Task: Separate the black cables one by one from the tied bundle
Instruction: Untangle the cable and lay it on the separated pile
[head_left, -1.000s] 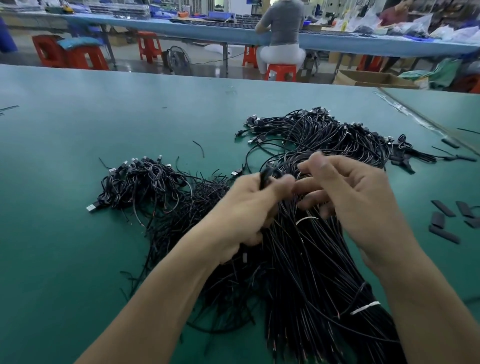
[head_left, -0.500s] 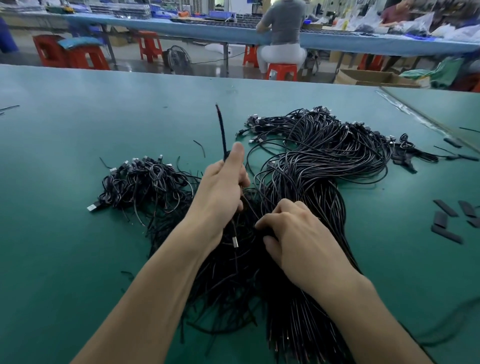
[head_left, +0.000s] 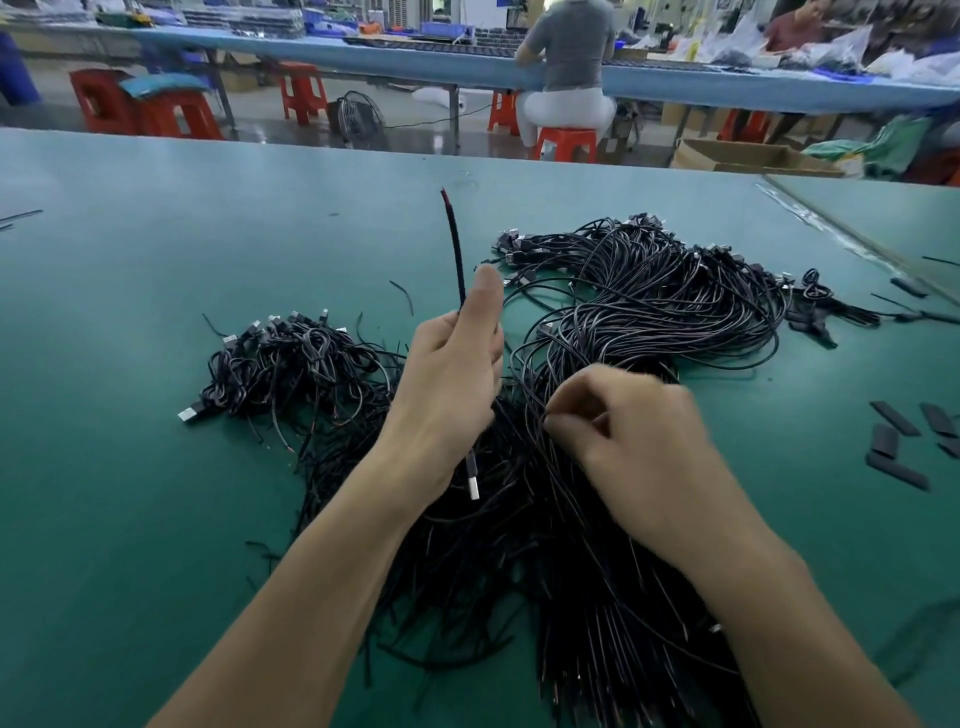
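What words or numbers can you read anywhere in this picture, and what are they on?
None can be read.
The black cables and the green table show no print.
The cardboard box and the bags on the far bench are too small and blurred to show any lettering.

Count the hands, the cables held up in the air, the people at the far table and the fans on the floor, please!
Hands: 2, left hand and right hand
Cables held up: 1, a black cable gripped by the left hand
People at the far table: 2, a seated person and another person at the right end
Fans: 1, the floor fan
Total: 6
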